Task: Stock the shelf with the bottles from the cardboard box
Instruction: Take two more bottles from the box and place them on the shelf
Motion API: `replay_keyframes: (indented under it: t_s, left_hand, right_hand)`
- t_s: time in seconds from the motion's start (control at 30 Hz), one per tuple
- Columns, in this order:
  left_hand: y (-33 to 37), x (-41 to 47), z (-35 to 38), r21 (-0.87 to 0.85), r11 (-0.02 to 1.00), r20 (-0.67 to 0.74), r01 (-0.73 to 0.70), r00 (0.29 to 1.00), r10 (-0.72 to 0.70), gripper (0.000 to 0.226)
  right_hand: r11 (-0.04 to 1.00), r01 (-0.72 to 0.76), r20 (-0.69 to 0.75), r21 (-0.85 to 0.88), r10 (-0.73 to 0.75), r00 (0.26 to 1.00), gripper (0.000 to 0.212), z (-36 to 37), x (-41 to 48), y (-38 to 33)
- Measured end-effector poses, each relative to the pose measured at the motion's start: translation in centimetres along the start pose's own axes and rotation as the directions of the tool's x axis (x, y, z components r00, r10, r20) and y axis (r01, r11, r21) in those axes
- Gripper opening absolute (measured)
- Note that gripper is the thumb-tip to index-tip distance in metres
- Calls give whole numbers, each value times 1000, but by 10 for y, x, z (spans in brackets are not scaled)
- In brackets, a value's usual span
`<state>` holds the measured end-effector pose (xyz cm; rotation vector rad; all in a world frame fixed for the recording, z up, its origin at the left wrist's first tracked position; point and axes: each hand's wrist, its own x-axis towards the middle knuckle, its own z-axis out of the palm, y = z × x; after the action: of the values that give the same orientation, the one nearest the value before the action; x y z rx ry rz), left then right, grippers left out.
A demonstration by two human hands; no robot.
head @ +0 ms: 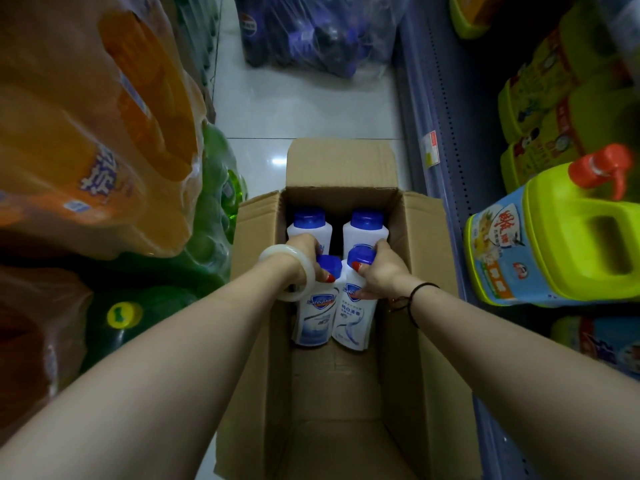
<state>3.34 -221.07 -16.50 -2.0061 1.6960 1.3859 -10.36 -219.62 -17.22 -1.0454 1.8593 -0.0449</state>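
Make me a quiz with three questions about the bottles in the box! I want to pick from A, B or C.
1. Where is the cardboard box?
A. on a shelf
B. on the floor
C. on a cart

2. How many bottles show in the box?
A. two
B. four
C. six

3. What are the hands doing?
A. each grips a bottle
B. closing the flaps
C. hanging empty

Answers:
1 B: the box sits on the pale tiled floor beside the shelf.
2 B: four blue caps are visible.
3 A: the left hand holds the left bottle and the right hand holds the right bottle by their tops.
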Motion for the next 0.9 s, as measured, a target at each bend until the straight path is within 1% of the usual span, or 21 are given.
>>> replay_keyframes:
  t_s: [0.07,0.1,0.17,0.23,0.33,0.43,0.5,0.73,0.9]
  left_hand:
    - [3,-4,1,56,998,11,-18,1000,17,55]
    - [4,-6,2,81,996,15,-29,1000,28,53]
    - [4,-11,3,115,992,16,-51,999,49,50]
    - [3,-17,3,127,990,1,-62,998,62,51]
    - [3,-27,0,102,993,-39,-66,997,70,53]
    - [5,-40,-6,68,995,-61,-73,995,77,47]
    - [5,-50,-13,56,995,-79,-83,993,87,43]
    - [19,-98,-47,-3,992,-136,-129,983,127,44]
    - [45,-143,-84,4,985,-190,-175,967,172,45]
  right_hand:
    - [999,-27,7,17,27,1000,55,1,-4,3]
    - [997,-50,11,52,50,999,57,2,-6,4]
    - [992,-52,2,119,52,999,55,3,-12,7]
    - [991,-23,-15,130,26,1000,50,3,-19,10]
    - [985,12,-33,171,-7,999,45,2,-28,15]
    - [973,36,-49,227,-25,998,36,-6,-40,14]
    - [967,63,-47,247,-53,997,34,-15,-50,12]
    - [953,199,-47,228,-194,980,25,-56,-90,-9]
    - [938,300,-71,171,-292,954,31,-93,-132,-40]
